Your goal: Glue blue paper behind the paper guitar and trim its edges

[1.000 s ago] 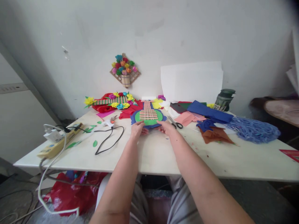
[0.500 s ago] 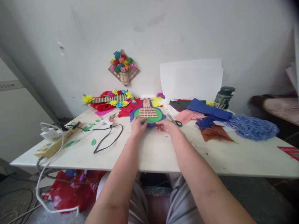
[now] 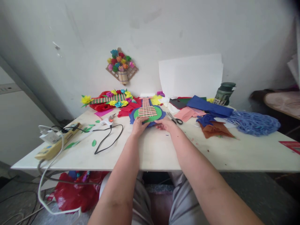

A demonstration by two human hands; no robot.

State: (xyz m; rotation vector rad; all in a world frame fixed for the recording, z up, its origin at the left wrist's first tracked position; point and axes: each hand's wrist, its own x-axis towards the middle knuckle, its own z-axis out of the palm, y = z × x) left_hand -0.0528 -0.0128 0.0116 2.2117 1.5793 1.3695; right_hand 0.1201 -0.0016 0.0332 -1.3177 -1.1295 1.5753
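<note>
head view | left hand [image 3: 138, 125] and right hand [image 3: 167, 124] apart, fingers resting flat on near edge of paper guitar [image 3: 147, 113] | guitar lies on white surface [image 3: 159, 150], far centre | scissors [image 3: 175, 118] just right of it

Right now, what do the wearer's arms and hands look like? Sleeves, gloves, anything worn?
Both forearms are bare to past the elbows, no sleeves in view. Left hand and right hand are ungloved; no watch, ring or bracelet can be made out. Light grey trousers show below.
</note>
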